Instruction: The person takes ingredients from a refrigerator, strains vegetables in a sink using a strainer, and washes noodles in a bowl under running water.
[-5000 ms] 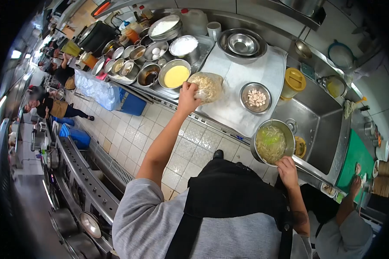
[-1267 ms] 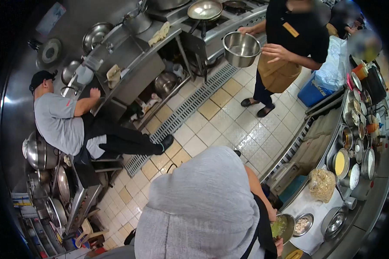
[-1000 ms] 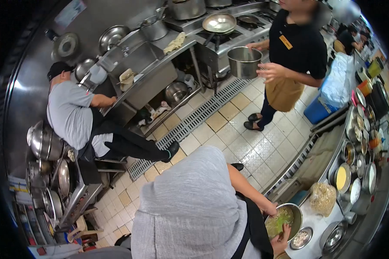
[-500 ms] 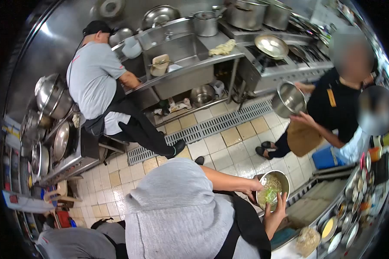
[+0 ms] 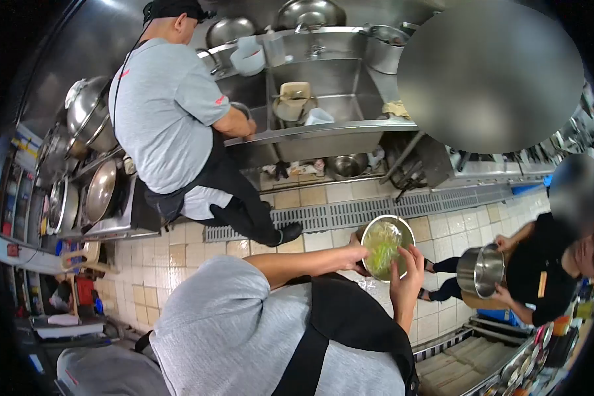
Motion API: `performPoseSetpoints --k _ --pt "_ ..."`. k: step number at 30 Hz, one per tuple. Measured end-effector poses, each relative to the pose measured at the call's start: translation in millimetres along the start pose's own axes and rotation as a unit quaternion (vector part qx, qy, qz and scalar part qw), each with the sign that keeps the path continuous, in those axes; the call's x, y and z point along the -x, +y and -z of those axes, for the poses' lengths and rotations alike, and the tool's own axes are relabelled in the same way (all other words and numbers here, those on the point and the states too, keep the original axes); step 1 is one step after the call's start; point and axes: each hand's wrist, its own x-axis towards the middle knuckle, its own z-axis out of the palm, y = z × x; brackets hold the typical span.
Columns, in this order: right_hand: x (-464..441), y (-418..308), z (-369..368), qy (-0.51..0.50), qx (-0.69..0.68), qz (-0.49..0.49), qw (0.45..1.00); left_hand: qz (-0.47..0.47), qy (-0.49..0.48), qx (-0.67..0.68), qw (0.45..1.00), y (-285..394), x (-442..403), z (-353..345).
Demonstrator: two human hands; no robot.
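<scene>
My left hand (image 5: 355,256) grips the left side of a round metal bowl (image 5: 410,232), its fingers partly hidden behind the rim. On the near right side my right hand (image 5: 407,269) also holds the bowl, thumb over the inner wall and fingers at the rim. Inside lie pale, stringy shreds with bright green pieces (image 5: 383,247); their kind cannot be made out. A shiny glare covers part of them. The bowl is held up above the tiled floor, with its opening facing me.
A co-worker (image 5: 171,119) leans over the sink (image 5: 336,69) ahead on the left. Another person at right holds a large metal pot (image 5: 472,267). A floor drain grate (image 5: 336,214) runs across the tiles. Metal pans (image 5: 101,191) stand at left.
My view has turned right and the bowl now appears further left and higher in view, still in both hands. The person with the pot appears further right and lower.
</scene>
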Motion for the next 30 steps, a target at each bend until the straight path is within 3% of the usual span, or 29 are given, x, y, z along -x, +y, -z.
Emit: performPoseSetpoints --k 2,5,12,15,18,21,25,30 --pt "-16 -6 -13 -0.021 -0.011 0.003 1.0 -0.002 0.048 0.026 0.999 10 -15 26" --pt "-30 -3 -25 -0.051 -0.02 -0.008 0.998 -0.034 0.047 0.065 0.996 33 -3 42" --pt "-17 12 -5 -0.079 -0.017 -0.035 0.996 -0.031 0.11 0.134 0.984 11 -13 63" --pt "5 39 7 -0.092 -0.01 -0.019 0.996 -0.052 0.059 0.14 0.987 -16 -14 65" --pt "23 56 23 -0.096 0.005 -0.014 0.995 0.008 0.05 0.241 0.969 -38 -20 68" --pt "39 76 37 -0.095 -0.003 -0.043 0.995 0.032 0.028 0.246 0.968 -46 -1 57" --pt "13 90 65 -0.103 -0.028 -0.061 0.992 -0.016 0.058 0.302 0.951 -50 6 46" --pt "-118 118 45 -0.112 -0.095 0.09 0.985 -0.076 -0.02 0.343 0.936 -28 -19 69"
